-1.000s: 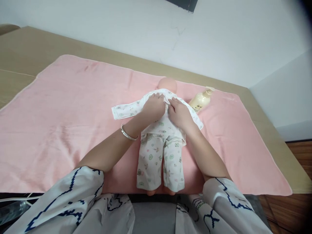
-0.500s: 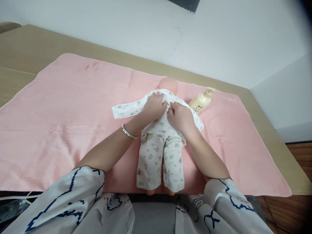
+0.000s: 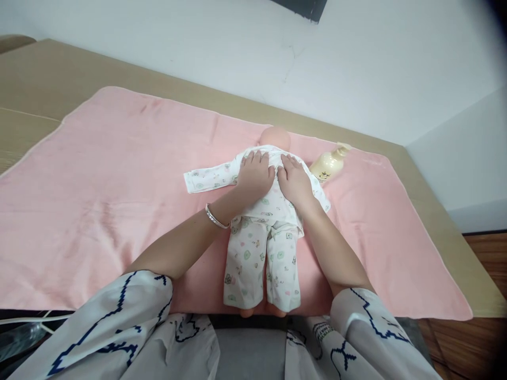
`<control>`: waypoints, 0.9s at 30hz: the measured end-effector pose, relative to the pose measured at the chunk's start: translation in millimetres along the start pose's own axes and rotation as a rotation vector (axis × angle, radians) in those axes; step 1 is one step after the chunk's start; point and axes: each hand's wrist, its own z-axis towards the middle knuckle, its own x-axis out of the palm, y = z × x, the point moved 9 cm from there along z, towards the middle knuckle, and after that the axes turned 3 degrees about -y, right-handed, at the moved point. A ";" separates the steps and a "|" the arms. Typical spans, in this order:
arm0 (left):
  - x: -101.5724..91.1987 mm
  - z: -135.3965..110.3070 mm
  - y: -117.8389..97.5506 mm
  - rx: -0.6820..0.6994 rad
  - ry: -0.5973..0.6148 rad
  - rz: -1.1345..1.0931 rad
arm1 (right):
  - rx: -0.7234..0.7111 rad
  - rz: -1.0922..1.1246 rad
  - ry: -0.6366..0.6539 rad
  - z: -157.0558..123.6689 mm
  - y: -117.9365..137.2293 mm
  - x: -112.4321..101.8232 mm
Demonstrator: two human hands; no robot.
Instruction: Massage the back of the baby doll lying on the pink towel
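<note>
A baby doll (image 3: 275, 138) lies on a pink blanket (image 3: 130, 158), its head away from me and its feet at the near edge. It wears a white printed top (image 3: 273, 206) and matching trousers (image 3: 246, 264). My left hand (image 3: 255, 177) rests flat on the left of the doll's upper body, fingers stretched toward its head. Beside it, my right hand (image 3: 295, 179) lies flat on the right of the upper body, fingers also extended. Neither hand grips anything. The cloth under both palms is hidden, and the face is not visible.
A cream pump bottle (image 3: 329, 163) lies tilted on the blanket, close to the doll's right-side sleeve. The wooden table (image 3: 158, 79) meets a white wall (image 3: 222, 47) behind. At lower left a white cable (image 3: 31, 320) runs below the table edge.
My fingers have straightened from a bent position over the top's upper middle and now lie flat. My hands have spread slightly apart. The doll and bottle stay about where they were.
</note>
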 end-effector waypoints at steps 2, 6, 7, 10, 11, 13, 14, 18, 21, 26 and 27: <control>-5.1 -3.2 -5.3 -0.005 0.038 0.044 | -0.004 0.004 0.011 0.1 -0.3 -2.4; -14.6 -12.2 -18.6 0.009 0.112 0.107 | -0.060 0.007 0.054 0.2 3.7 -8.0; -16.1 -13.3 -22.0 0.034 0.125 0.105 | -0.066 -0.006 0.056 -1.1 6.1 -9.7; -16.8 -10.2 -21.0 0.079 0.152 0.083 | -0.042 -0.095 0.029 -9.9 18.3 -14.9; -15.9 -6.9 -16.6 0.079 0.153 0.070 | -0.036 -0.133 0.016 -14.3 24.4 -16.2; -13.6 1.4 -5.6 0.071 0.133 0.024 | -0.043 -0.197 0.006 -23.1 37.8 -16.7; -12.3 5.4 -0.6 0.072 0.115 -0.007 | -0.049 -0.216 0.006 -26.6 43.3 -16.7; -8.8 10.7 1.9 0.134 0.067 0.012 | -0.027 -0.199 0.015 -28.0 44.5 -20.6; -10.0 2.2 -9.9 0.160 0.099 0.102 | -0.034 -0.109 0.018 -17.8 31.0 -24.5; -12.5 -14.0 -31.7 0.205 0.219 0.186 | -0.107 0.001 0.034 -1.0 10.7 -15.5; -11.6 -15.0 -33.6 0.223 0.234 0.203 | -0.105 -0.002 0.041 0.2 8.6 -12.0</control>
